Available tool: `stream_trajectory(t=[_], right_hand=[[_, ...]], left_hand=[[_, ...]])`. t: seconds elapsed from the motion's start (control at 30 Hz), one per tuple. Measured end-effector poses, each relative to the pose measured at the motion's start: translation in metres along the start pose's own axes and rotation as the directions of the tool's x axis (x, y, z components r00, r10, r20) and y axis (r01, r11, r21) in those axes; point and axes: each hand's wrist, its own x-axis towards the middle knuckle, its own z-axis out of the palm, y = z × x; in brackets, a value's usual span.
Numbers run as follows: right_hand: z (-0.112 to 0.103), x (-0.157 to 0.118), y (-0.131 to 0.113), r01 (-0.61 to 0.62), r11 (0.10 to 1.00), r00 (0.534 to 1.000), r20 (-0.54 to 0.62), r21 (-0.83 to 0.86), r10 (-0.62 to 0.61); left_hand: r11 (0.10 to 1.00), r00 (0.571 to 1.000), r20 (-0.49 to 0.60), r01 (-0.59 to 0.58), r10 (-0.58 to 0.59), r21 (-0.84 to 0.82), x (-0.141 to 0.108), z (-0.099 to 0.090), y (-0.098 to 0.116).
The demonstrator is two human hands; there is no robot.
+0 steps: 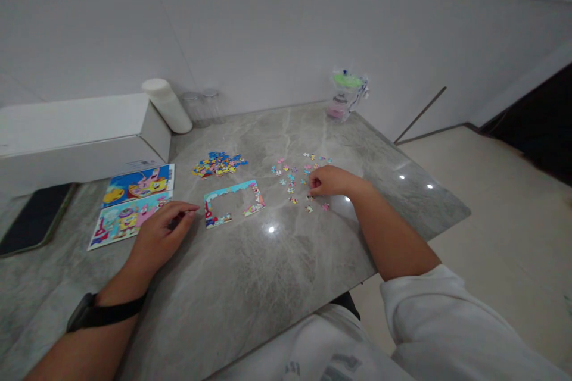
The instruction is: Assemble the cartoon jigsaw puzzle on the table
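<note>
Resting right hand (324, 181) among loose pieces (291, 178), you have its fingers drawn together, tips at one piece (310, 197); cannot tell whether gripped or only touched. Part-built frame (230, 189) lies on bench (268, 286) left of those fingers, long axis roughly side to side, right end farther from you. Left hand (163, 231) is nearer frame: fingers half curled, slightly parted, just beside left edge, nothing visibly held.

The one head-worn view looks from above and behind the left hand (161, 233) and right hand (331, 181), facing forward and down across the table (263, 280) to the wall (250, 24) beyond them.
</note>
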Motion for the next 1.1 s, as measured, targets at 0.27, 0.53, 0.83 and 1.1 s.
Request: stream_trajectory(t=[0.27,0.53,0.83,1.1], right_hand=[[0.003,-0.007,-0.011,0.007,1.0,0.995,0.101,-0.019,-0.005],[0.008,-0.006,-0.015,0.058,0.998,0.992,0.115,0.008,-0.058],[0.007,-0.001,-0.017,0.161,0.959,0.985,0.025,0.233,-0.172],[0.014,0.013,-0.042,0.269,0.688,0.949,-0.065,0.674,-0.308]], left_hand=[[1.0,1.0,-0.01,0.001,-0.001,-0.017,0.0,0.001,-0.002],[1.0,1.0,-0.017,-0.003,0.002,-0.022,-0.001,0.003,-0.001],[0.998,0.999,-0.018,-0.045,0.044,-0.053,-0.002,0.002,0.004],[0.991,0.997,-0.021,-0.075,0.073,-0.107,-0.003,0.007,0.004]])
